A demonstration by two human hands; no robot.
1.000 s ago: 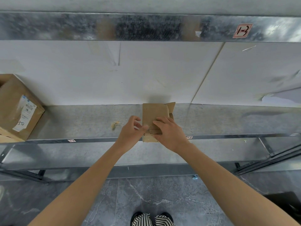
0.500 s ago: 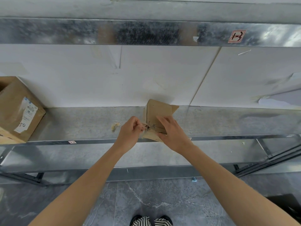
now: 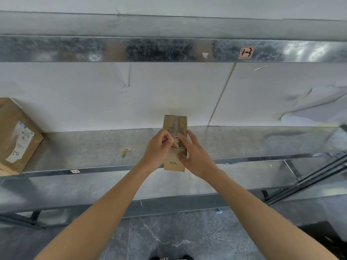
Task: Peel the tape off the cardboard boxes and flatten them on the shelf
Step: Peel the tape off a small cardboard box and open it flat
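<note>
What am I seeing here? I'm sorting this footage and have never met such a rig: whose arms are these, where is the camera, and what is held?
There is no machine: these are a person's two bare arms. The single camera sits on the person's head, looking forward and down, so the arms reach in from below. The left hand pinches a strip of clear tape, pulled partly off a small box. The right hand holds that box upright at the front edge of a metal shelf. On the shelf lie a pale scrap and, far left, a big box with a label.
</note>
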